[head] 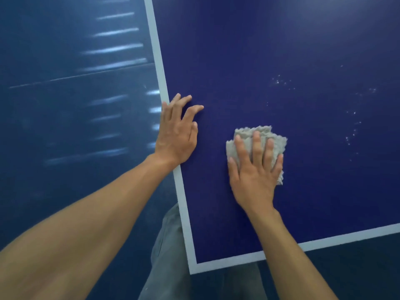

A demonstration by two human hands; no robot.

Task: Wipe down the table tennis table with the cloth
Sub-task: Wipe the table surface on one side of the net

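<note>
The dark blue table tennis table (281,50) with a white border line fills the right and centre of the head view; its near corner lies at the bottom centre. A folded grey cloth (263,135) lies on it near that corner. My right hand (255,172) presses flat on the cloth with fingers spread. My left hand (178,135) rests on the table at its left edge, fingers spread and slightly bent, holding nothing. Small white specks (350,126) dot the surface right of the cloth.
A glossy blue floor (65,105) with light reflections lies left of and below the table. My legs in grey trousers (168,256) stand against the table's near corner.
</note>
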